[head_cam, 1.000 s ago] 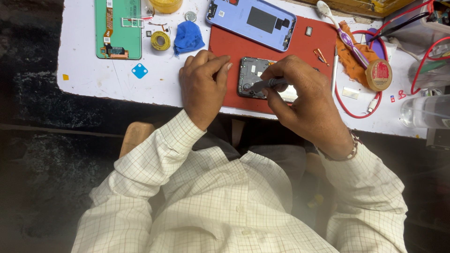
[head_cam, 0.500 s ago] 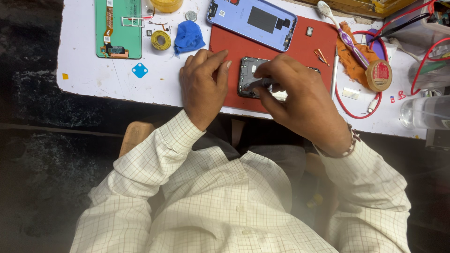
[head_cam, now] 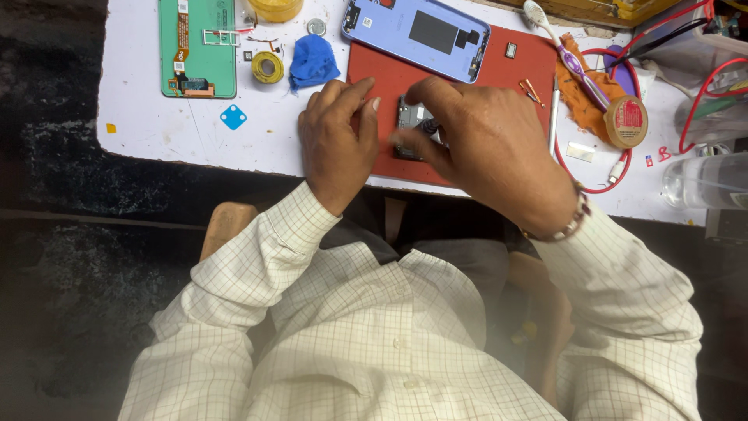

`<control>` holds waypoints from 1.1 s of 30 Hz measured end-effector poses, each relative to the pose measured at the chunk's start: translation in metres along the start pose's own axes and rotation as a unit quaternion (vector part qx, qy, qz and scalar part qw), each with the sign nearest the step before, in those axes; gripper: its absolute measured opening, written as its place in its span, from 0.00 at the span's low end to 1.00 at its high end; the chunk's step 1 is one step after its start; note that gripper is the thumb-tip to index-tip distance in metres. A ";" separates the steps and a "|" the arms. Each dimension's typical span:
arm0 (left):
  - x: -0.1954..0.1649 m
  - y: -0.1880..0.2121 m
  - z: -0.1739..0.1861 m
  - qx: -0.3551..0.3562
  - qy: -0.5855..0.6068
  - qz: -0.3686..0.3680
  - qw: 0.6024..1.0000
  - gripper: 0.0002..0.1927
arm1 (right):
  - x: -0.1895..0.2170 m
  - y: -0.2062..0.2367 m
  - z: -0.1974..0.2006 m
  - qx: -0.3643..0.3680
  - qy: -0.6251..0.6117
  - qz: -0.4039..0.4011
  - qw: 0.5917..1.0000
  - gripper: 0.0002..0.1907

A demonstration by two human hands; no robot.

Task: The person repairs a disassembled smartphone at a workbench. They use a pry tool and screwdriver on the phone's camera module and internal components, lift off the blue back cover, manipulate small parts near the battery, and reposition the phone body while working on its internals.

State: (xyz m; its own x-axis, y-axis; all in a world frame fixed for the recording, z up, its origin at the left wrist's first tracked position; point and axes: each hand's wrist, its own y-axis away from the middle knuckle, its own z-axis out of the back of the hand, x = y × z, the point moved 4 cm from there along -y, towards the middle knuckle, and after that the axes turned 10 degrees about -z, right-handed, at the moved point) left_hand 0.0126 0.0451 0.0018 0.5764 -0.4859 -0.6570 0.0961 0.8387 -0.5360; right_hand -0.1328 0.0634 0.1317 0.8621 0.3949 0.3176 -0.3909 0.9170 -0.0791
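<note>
Nearest the camera, the person's checked-shirt sleeves [head_cam: 257, 265] led out to a white worktable [head_cam: 148, 125]. The left hand [head_cam: 335, 140] lay flat with fingers together, pressing on the near part of a red rectangular work mat [head_cam: 374, 78] and steadying a small dark phone component [head_cam: 411, 118] just beside it. The right hand [head_cam: 483, 144] was closed round a slim dark tool [head_cam: 427, 125] whose tip met that component, so the step looked like fine work on the part; any next move would call for a steady, light touch. Farther off lay a pale blue phone back cover [head_cam: 421, 33], a blue cloth [head_cam: 313, 62], a yellow tape roll [head_cam: 267, 67] and a green phone panel [head_cam: 199, 47].
</note>
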 end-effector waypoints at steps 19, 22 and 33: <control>0.003 0.000 -0.003 0.003 0.007 0.003 1.000 0.13 | 0.003 0.000 -0.002 0.048 -0.042 -0.027 0.998 0.11; 0.003 0.000 -0.002 0.000 0.020 0.003 1.000 0.12 | 0.006 0.001 0.005 0.011 -0.058 0.044 0.997 0.22; 0.000 -0.001 0.000 -0.007 0.008 -0.009 1.000 0.13 | 0.005 0.001 0.003 -0.010 -0.019 0.008 1.000 0.17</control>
State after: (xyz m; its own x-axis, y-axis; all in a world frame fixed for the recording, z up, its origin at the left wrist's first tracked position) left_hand 0.0129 0.0441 0.0022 0.5609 -0.5045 -0.6564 0.0943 0.8267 -0.5547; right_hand -0.1300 0.0660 0.1365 0.8426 0.4078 0.3518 -0.3977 0.9116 -0.1041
